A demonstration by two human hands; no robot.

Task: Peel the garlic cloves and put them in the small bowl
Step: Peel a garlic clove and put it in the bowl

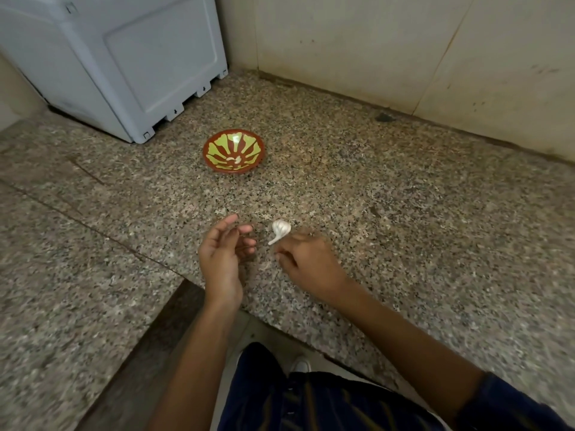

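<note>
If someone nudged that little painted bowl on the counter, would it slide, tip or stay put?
The small bowl looks shallow and wide, so it probably slides rather than tips. The granite counter looks smooth, so little would hold it. It holds only a few peeled cloves, so it is likely light.

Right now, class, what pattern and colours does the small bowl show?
The small bowl is red-brown with yellow-green petal shapes fanning outward; seen in the head view.

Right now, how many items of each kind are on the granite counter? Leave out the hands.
Garlic bulb, on the counter by the right hand: 1
Small bowl, red with yellow-green pattern: 1
Pale garlic pieces in the bowl: 2, as far as can be told
Grey appliance: 1
Total: 5
</note>
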